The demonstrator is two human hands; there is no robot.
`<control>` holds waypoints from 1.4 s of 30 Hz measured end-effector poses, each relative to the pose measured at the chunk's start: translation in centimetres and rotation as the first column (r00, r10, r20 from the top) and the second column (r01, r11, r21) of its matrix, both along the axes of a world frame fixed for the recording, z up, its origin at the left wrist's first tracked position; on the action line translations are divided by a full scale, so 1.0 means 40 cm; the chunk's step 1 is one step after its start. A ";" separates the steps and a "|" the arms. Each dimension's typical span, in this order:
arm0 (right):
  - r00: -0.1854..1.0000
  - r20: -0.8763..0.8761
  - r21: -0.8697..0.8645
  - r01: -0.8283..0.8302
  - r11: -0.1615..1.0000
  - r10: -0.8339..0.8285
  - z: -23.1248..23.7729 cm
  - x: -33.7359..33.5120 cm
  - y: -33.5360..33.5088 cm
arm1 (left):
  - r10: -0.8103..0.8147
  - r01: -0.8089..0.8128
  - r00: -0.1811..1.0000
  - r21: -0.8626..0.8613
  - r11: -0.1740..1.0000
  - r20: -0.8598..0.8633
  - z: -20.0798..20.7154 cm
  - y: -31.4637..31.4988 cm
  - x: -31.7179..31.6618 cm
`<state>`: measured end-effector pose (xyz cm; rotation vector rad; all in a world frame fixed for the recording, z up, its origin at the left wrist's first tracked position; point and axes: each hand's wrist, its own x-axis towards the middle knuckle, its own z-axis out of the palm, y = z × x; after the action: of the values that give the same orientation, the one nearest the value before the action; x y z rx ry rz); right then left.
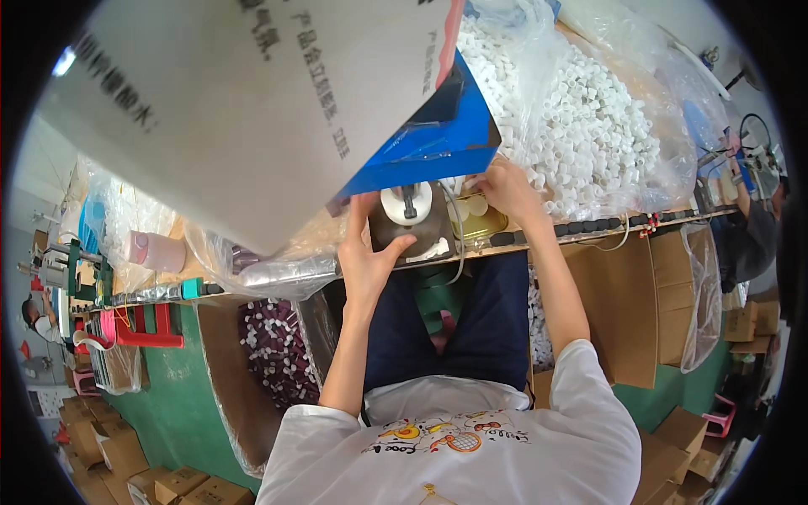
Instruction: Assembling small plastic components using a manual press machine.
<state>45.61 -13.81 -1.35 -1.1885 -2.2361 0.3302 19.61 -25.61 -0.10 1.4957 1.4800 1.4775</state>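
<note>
One white sheet, one blue machine; left hand wide, right hand, I can't tell its grip

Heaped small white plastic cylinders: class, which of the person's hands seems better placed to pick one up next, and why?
Probably the right hand: it is close to the heaped small white plastic cylinders. The left hand is farther off, beyond the round white machine part.

Head view looked from person's own head, steeply down and somewhat forward. It was very wide: dark round border closed it, bench edge ran bent. White sheet stood closest, at upper left, slightly blurred. Shirt filled lower middle; left hand and right hand were farther, near centre.
</note>
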 end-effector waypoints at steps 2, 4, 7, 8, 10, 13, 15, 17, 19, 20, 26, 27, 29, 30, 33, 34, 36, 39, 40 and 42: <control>0.993 0.098 0.066 0.059 0.996 -0.066 0.005 0.002 0.007 | 0.013 -0.006 0.976 0.031 0.999 -0.216 -0.015 0.004 -0.008; 0.996 -0.021 -0.034 0.089 0.995 -0.089 0.051 -0.020 -0.009 | 0.033 -0.023 0.966 0.042 0.999 -0.256 -0.032 0.014 0.003; 0.953 -0.256 -0.164 0.125 0.978 -0.165 0.060 -0.037 -0.041 | 0.066 -0.062 0.978 0.028 0.998 -0.199 -0.036 0.028 0.011; 0.873 -0.427 -0.368 0.071 0.927 -0.236 0.075 -0.074 -0.072 | 0.075 -0.076 0.980 0.003 0.997 -0.185 -0.037 0.019 0.015; 0.734 -0.617 -0.502 -0.090 0.860 -0.284 0.057 -0.136 -0.102 | 0.109 -0.105 0.974 0.030 0.994 -0.198 -0.039 0.010 0.016; 0.705 -0.680 -0.397 -0.122 0.910 -0.202 0.028 -0.200 -0.121 | 0.209 -0.161 0.962 0.252 0.954 -0.176 0.077 0.005 0.017; 0.682 -0.711 -0.376 -0.164 0.912 -0.171 0.035 -0.219 -0.123 | 0.151 -0.144 0.987 0.122 0.982 -0.056 0.111 -0.006 -0.033; 0.676 -0.724 -0.373 -0.221 0.901 -0.134 0.034 -0.245 -0.153 | 0.222 -0.265 0.855 -0.027 0.964 -0.469 0.145 -0.105 -0.150; 0.806 -0.590 -0.246 -0.124 0.961 -0.047 0.010 -0.245 -0.163 | -0.062 -0.354 0.784 -0.527 0.773 -0.618 0.198 -0.194 -0.272; 0.804 -0.592 -0.245 -0.115 0.963 -0.054 0.019 -0.256 -0.162 | 0.011 -0.470 0.584 -0.327 0.820 -0.811 0.191 -0.229 -0.302; 0.910 -0.388 0.179 -0.077 0.981 0.143 0.014 -0.280 -0.171 | -0.025 -0.035 0.719 -0.072 0.997 -0.695 0.094 0.020 -0.334; 0.899 -0.418 0.149 -0.072 0.986 0.129 0.013 -0.289 -0.176 | -0.120 0.061 0.689 -0.108 0.992 -0.715 0.049 0.066 -0.340; 0.895 -0.437 0.121 -0.041 0.992 0.091 0.006 -0.253 -0.169 | -0.220 0.212 0.722 -0.093 0.973 -0.655 0.074 0.100 -0.258; 0.859 -0.512 -0.031 -0.009 0.999 -0.008 0.008 -0.222 -0.163 | -0.222 0.179 0.671 -0.137 0.974 -0.708 0.083 0.107 -0.247; 0.830 -0.359 0.001 0.457 0.890 -0.426 0.009 -0.045 -0.120 | -0.105 0.211 0.593 0.028 0.977 -0.799 0.051 0.123 -0.268; 0.756 -0.237 0.136 0.648 0.749 -0.611 0.011 0.026 -0.095 | -0.082 0.113 0.747 0.004 0.994 -0.659 0.036 0.117 -0.257; 0.726 -0.057 0.308 0.666 0.680 -0.685 0.006 0.123 -0.069 | -0.017 -0.002 0.968 -0.075 0.997 -0.252 0.037 0.086 -0.202; 0.747 -0.038 0.329 0.636 0.698 -0.663 -0.012 0.127 -0.050 | -0.086 0.085 0.996 0.106 0.991 0.008 0.027 0.052 -0.071; 0.777 -0.096 0.299 0.618 0.727 -0.622 -0.005 0.115 -0.055 | -0.115 0.117 0.993 0.102 0.988 -0.029 0.015 0.045 -0.060; 0.835 -0.264 0.133 0.527 0.840 -0.482 0.025 0.060 -0.085 | -0.152 0.162 0.981 0.075 0.984 -0.121 0.010 0.031 -0.036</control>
<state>48.01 -17.22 -0.33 -1.4946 -1.6372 0.0148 18.16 -24.35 0.30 1.7327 1.3436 1.3956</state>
